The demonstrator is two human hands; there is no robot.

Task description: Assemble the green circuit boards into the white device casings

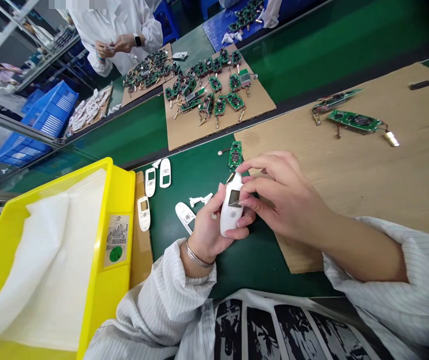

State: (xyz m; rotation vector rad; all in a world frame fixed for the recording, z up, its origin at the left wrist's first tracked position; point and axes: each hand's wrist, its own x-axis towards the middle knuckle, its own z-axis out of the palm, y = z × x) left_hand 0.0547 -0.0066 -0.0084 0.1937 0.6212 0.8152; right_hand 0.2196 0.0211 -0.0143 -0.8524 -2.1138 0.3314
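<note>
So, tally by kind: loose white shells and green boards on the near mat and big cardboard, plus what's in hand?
Held white display unit: 1
Loose white shells: 4
Green circuit boards: 3
Total: 8

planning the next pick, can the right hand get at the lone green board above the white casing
Probably yes: the green board lies uncovered just beyond the right hand, though its fingers pinch the white casing.
</note>
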